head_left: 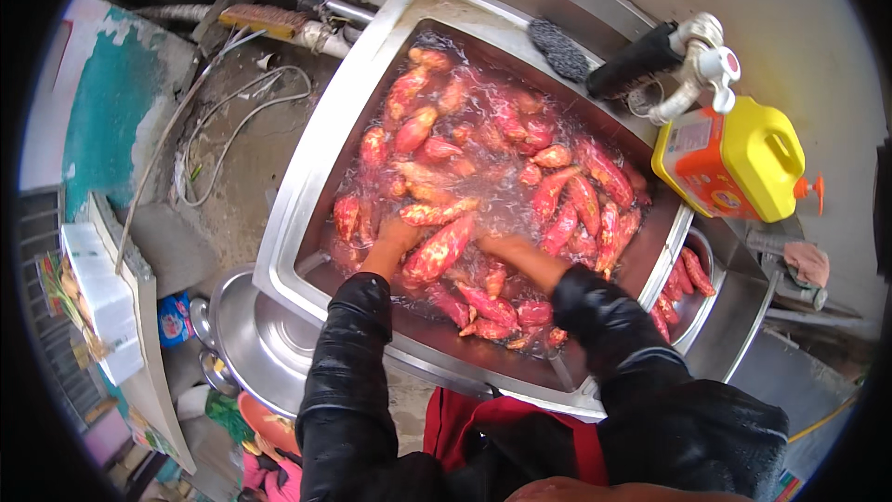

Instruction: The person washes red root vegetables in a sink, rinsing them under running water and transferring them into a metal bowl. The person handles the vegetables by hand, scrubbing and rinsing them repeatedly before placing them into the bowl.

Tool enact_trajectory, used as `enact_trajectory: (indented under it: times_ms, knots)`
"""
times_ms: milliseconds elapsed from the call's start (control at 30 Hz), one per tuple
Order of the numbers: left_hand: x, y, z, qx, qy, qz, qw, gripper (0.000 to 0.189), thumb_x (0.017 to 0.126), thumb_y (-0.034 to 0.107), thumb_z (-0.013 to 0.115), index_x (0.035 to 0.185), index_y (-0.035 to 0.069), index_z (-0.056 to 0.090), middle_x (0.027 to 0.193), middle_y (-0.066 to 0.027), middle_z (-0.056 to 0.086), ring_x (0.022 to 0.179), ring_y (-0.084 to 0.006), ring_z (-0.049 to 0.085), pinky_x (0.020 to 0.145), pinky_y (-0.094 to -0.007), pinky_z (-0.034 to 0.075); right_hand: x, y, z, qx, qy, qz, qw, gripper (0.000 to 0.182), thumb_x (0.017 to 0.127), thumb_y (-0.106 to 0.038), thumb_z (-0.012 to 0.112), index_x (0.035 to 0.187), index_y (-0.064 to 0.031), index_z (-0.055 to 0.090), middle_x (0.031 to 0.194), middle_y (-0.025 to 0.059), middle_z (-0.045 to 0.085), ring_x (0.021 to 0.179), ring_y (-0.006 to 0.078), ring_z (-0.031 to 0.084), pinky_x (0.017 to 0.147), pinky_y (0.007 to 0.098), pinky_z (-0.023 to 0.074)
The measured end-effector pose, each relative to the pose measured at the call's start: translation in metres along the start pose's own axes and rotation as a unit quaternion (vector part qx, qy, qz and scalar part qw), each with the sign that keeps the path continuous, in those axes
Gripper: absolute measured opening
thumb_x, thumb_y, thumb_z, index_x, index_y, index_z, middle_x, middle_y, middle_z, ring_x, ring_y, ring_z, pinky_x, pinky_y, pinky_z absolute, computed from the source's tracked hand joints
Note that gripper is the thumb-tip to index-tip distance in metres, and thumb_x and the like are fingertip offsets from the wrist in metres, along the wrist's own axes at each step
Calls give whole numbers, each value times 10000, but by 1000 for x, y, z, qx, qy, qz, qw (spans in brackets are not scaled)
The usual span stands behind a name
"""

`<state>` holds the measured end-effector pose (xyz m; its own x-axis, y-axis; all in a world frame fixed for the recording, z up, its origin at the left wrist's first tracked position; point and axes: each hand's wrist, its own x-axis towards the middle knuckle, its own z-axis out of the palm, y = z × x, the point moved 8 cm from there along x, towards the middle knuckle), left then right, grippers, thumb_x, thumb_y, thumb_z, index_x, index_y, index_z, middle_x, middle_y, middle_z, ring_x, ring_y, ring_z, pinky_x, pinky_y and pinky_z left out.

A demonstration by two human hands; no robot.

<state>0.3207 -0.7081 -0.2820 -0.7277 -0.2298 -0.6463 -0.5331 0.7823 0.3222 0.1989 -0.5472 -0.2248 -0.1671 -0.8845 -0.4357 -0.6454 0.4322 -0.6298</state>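
Note:
Both hands reach into a stainless-steel sink (317,153) full of churning, murky water and red-skinned sweet potatoes (418,129). My left hand (398,233) is partly under water at the left, against a pale-patched sweet potato (439,211); its fingers are hidden. Just right of it, a large red sweet potato (440,251) lies between my two wrists. My right hand (496,242) dips into the foam near the middle, fingers also out of sight. Whether either hand grips anything cannot be seen. More sweet potatoes (488,307) float by the near wall.
A dark scouring pad (557,49) rests on the back rim, near the tap (697,70). Right of the sink are a yellow pump jug (766,153) and a steel bowl (701,303) of sweet potatoes. At lower left are a large steel basin (244,335) and a person's pink sleeve (284,477).

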Motion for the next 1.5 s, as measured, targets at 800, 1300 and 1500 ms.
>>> enact_trajectory:
  times_ms: [800,1300,1500]
  knots:
    - [-44,-81,-56,-683,25,-237,690,1082,771,879,253,1497,77,279,1485,-145,370,1329,-291,411,1063,-448,380,248,-70,-133,151,-87,-64,983,586,921,-527,478,1302,-90,570,1340,165,555,1253,321,498,1064,393,372]
    - [-172,136,-128,-189,22,70,979,938,809,719,527,1501,147,255,1464,-240,355,1388,-425,276,1093,-603,230,-61,-114,-124,-28,86,-173,981,507,766,-236,653,1262,-148,591,1345,75,544,1274,330,444,1046,500,337]
    - [-182,161,-54,85,85,205,971,945,790,625,584,1525,164,211,1513,-204,289,1423,-442,157,1063,-725,106,-97,-115,-108,-125,269,-156,942,439,863,-324,595,1252,-121,599,1282,135,576,1246,305,503,1066,574,280]
